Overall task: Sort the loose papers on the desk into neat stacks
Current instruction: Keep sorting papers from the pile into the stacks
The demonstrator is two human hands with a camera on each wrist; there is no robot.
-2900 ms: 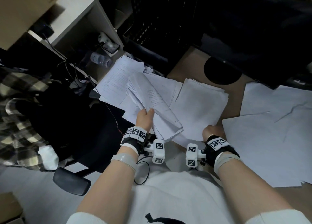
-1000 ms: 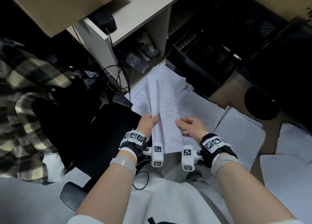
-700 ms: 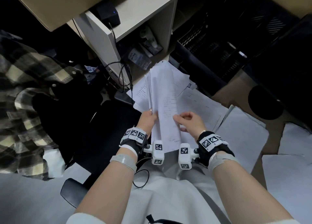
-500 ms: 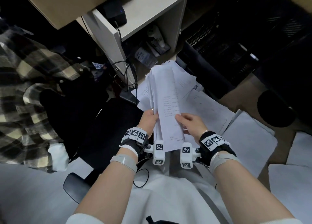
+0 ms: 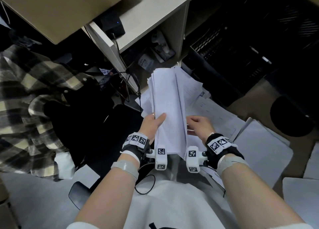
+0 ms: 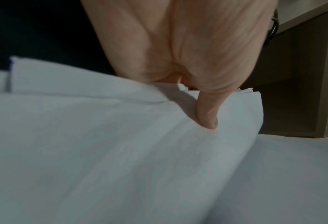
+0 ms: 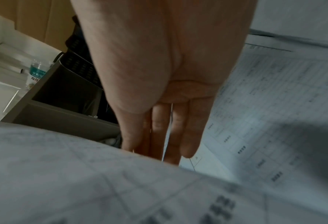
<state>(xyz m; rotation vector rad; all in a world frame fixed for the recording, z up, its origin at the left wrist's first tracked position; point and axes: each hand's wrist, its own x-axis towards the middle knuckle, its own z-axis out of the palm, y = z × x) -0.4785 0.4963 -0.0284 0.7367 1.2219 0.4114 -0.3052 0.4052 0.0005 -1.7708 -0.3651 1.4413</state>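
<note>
A thick bundle of white papers (image 5: 169, 99) stands lifted above the desk, slightly folded lengthwise, blank side up. My left hand (image 5: 153, 123) grips its lower left edge; in the left wrist view the thumb (image 6: 207, 115) presses into the top sheet (image 6: 121, 151) and the fingers beneath are hidden. My right hand (image 5: 198, 126) is at the bundle's right edge, and its fingers (image 7: 168, 136) lie straight, tips hidden behind a printed sheet (image 7: 82, 174). More printed sheets (image 5: 208, 108) lie loose on the desk below, with a blank stack (image 5: 259, 151) to the right.
A black mesh tray (image 5: 233, 59) and a round black object (image 5: 291, 116) stand behind the papers. A white shelf unit (image 5: 151, 13) with cables (image 5: 127, 83) and a water bottle (image 5: 146, 63) is at the back left. A plaid shirt (image 5: 34, 99) hangs over the chair at left.
My right hand left the desk stack and came to the bundle, then slid from its top to its right edge. The printed top sheet no longer shows; the bundle's face is blank.
</note>
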